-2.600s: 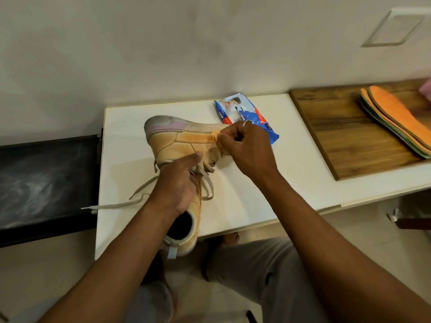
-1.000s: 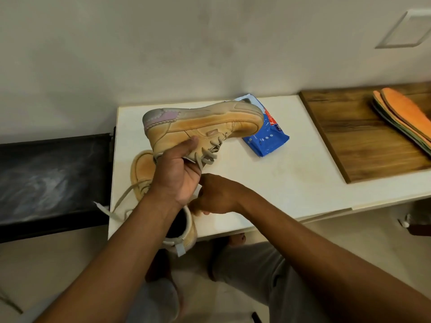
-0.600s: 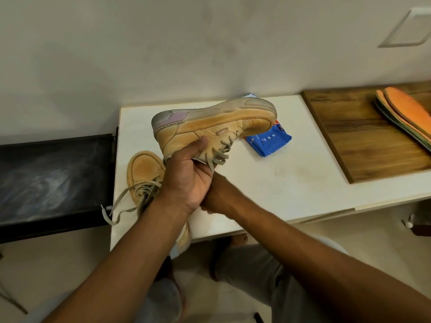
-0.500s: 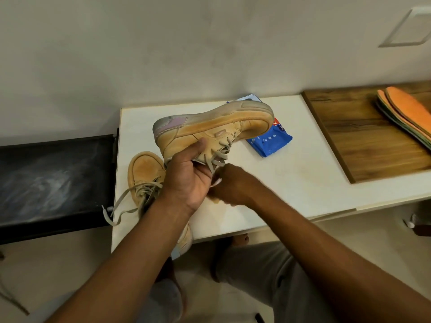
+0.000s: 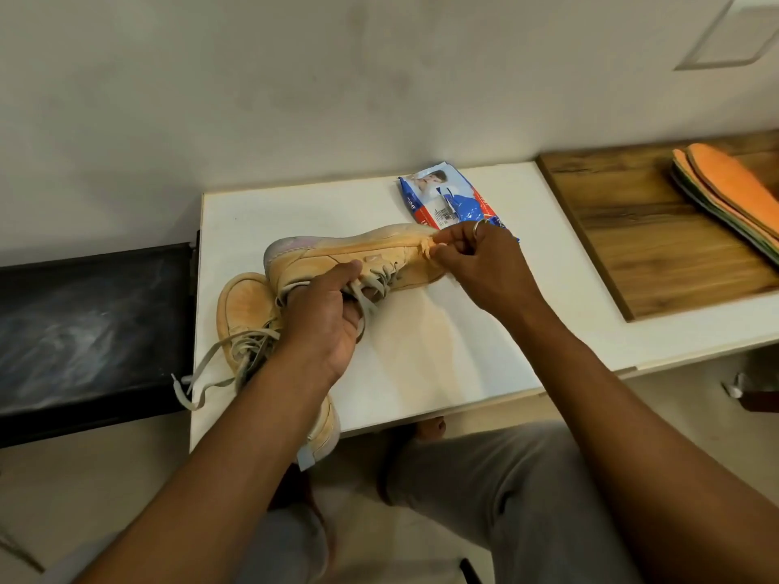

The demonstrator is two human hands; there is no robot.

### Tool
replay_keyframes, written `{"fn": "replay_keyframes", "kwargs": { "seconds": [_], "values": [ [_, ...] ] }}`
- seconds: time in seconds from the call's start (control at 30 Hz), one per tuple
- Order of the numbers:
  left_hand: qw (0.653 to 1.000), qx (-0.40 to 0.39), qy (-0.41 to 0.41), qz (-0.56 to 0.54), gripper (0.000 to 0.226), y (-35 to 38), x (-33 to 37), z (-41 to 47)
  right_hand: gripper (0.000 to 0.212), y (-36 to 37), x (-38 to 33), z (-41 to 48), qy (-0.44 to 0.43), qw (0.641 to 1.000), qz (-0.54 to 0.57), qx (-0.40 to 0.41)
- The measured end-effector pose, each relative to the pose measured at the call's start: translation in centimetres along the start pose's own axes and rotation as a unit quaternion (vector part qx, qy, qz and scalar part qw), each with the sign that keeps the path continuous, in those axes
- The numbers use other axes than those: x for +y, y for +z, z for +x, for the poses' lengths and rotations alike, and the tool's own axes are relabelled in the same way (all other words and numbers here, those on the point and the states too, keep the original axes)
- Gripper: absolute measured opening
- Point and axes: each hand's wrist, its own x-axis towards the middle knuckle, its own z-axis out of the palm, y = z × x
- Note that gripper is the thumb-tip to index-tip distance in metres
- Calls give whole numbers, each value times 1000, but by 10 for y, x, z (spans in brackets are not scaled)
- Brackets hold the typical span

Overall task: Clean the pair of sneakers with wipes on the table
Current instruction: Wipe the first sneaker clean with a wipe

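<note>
left hand [image 5: 324,326] gripping sneaker [image 5: 337,255] by the laces | right hand [image 5: 484,263] pinching wipe [image 5: 425,248] on its toe | wipes pack [image 5: 438,196] just behind

Bare table [image 5: 442,356] shows right of the two sneakers [image 5: 337,255]; the wipes pack [image 5: 447,200] blocks the back.

Two tan sneakers: one raised sneaker [image 5: 345,255] over the white table [image 5: 442,351], one flat sneaker [image 5: 242,305] at the table's left edge. One wipes pack [image 5: 442,196] at the table's back. One wipe [image 5: 428,248]. One wooden board [image 5: 632,229] right of the table, with one stack of insoles [image 5: 725,183], number unclear. Two hands: left hand [image 5: 324,326], right hand [image 5: 480,263].
</note>
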Motion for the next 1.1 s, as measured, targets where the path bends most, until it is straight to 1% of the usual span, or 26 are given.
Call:
{"fn": "replay_keyframes", "kwargs": {
  "seconds": [0.03, 0.1, 0.13, 0.2, 0.23, 0.27, 0.33, 0.47, 0.57, 0.77, 0.83, 0.9, 0.97, 1.03, 1.1],
  "values": [
    [999, 11, 18, 35, 46, -1, -1, 1, 22, 2, 0, 4, -5, 1000, -3, 7],
    [986, 37, 59, 149, 49, -3, -1, 0, 22, 7, -1, 9, -18, 1000, -6, 22],
    [971, 54, 84, 218, 47, -3, 0, -1, 22, 10, -1, 11, -22, 999, -9, 30],
    [931, 73, 147, 326, 34, -5, 0, -3, 21, 13, -1, 12, -26, 999, -15, 38],
    [915, 66, 174, 359, 29, -6, 1, -5, 21, 13, -1, 12, -29, 999, -14, 39],
    [900, 60, 192, 386, 30, -6, 2, -6, 21, 13, 0, 12, -32, 999, -14, 37],
    [881, 56, 205, 422, 40, -7, 3, -6, 21, 13, 2, 12, -28, 999, -13, 30],
    [875, 49, 190, 442, 47, -3, 4, -6, 19, 14, 1, 12, -28, 998, -40, 42],
    [872, 46, 188, 450, 43, -2, 4, -8, 12, 21, -6, 9, -47, 996, -53, 57],
    [873, 57, 196, 444, 42, -4, 4, -8, 11, 34, -19, 5, -71, 995, -62, 32],
    [876, 57, 199, 436, 43, -5, 2, -8, 10, 30, -18, 7, -62, 994, -77, 51],
    [875, 62, 197, 439, 42, -5, 2, -7, 13, 24, -15, 11, -34, 992, -89, 78],
    [873, 66, 195, 442, 41, -6, 2, -7, 15, 20, -14, 12, -15, 992, -92, 85],
    [871, 64, 190, 448, 42, -6, 1, -6, 16, 22, -18, 9, -34, 994, -80, 69],
    [861, 67, 190, 467, 42, -6, -1, -5, 18, 31, -29, 4, -67, 994, -79, 33]
  ]
}}
